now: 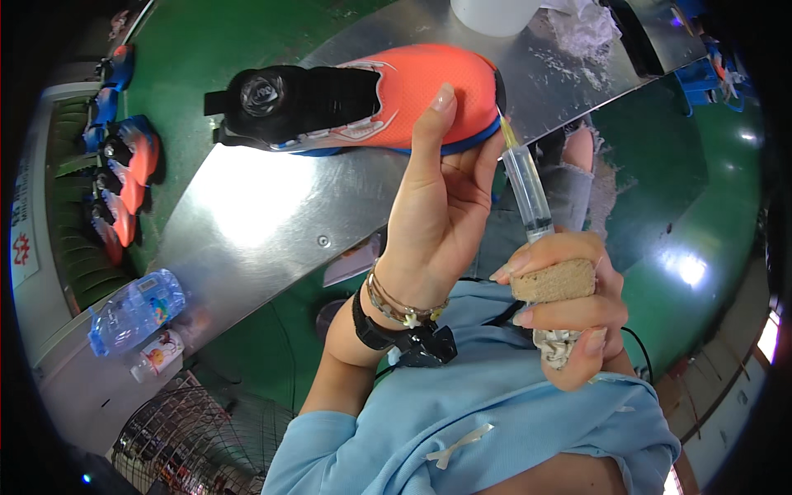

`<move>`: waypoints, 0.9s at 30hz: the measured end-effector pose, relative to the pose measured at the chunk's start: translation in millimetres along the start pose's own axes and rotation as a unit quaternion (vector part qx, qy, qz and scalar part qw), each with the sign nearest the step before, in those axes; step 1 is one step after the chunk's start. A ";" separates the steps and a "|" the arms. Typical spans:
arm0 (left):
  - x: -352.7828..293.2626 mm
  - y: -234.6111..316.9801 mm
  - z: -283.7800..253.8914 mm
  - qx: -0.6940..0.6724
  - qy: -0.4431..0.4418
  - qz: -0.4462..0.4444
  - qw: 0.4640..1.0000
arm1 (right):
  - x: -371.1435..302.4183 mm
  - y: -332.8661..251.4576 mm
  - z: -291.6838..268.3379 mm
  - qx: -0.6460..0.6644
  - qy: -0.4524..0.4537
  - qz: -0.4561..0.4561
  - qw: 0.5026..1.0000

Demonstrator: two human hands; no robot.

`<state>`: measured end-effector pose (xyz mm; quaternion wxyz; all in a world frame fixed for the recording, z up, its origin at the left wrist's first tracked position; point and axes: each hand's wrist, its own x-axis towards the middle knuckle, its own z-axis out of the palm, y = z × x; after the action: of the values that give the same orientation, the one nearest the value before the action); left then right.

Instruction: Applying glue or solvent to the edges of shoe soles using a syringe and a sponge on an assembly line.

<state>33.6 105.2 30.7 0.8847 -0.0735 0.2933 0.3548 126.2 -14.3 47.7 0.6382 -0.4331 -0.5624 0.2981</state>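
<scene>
Beneath the thumb of the left hand comes one orange-and-black shoe, held over the metal worktop: thumb flat on the orange toe, the other fingers parted by the toe's thickness and tucked below, near the blue sole. Light enough for one hand, by the look of it; the upper should give a little, the sole less, so the rounded toe makes a fair grip if fingertips keep clear of the point. And just beside those left fingers, one clear syringe, its needle right at the toe's edge, though whether it touches can't be told! The right hand has its fingers curled snugly at the syringe's rear, one tan block among them. Slick plastic, probably, and a fragile needle: best gripped from behind. Now the count: beyond the left fingertips, one white container and one crumpled white wad; well left of those fingers, two plastic bottles; farther out, at least four more shoes, overlapping too much to total.
</scene>
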 end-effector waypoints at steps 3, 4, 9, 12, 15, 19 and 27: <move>-8.6 2.9 13.9 0.019 0.004 0.021 1.000 | 0.9 3.7 -0.6 0.007 -0.009 -0.039 0.999; -7.0 3.6 15.9 0.028 -0.001 0.022 0.999 | 1.5 6.4 -0.7 0.010 -0.008 -0.045 0.999; -3.4 6.3 14.9 0.039 0.027 0.017 0.999 | 4.7 10.8 2.9 0.024 0.030 -0.049 0.998; -5.1 5.7 12.0 0.061 0.007 0.025 0.998 | -0.7 11.0 13.3 0.046 0.082 -0.031 0.995; -6.4 3.0 10.3 0.072 0.026 0.012 0.997 | -5.6 16.1 14.8 0.018 0.091 -0.051 0.994; -7.6 1.5 7.4 0.066 0.045 0.019 0.997 | -12.8 20.7 25.1 0.003 0.125 -0.054 0.991; -6.7 5.9 16.9 0.028 0.063 0.034 0.997 | -5.3 27.0 21.2 -0.012 0.164 -0.112 0.980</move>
<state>33.6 111.4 48.8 0.8533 -0.0606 0.3610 0.3712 107.3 -2.2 21.2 0.7459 -0.4183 -0.4983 0.1427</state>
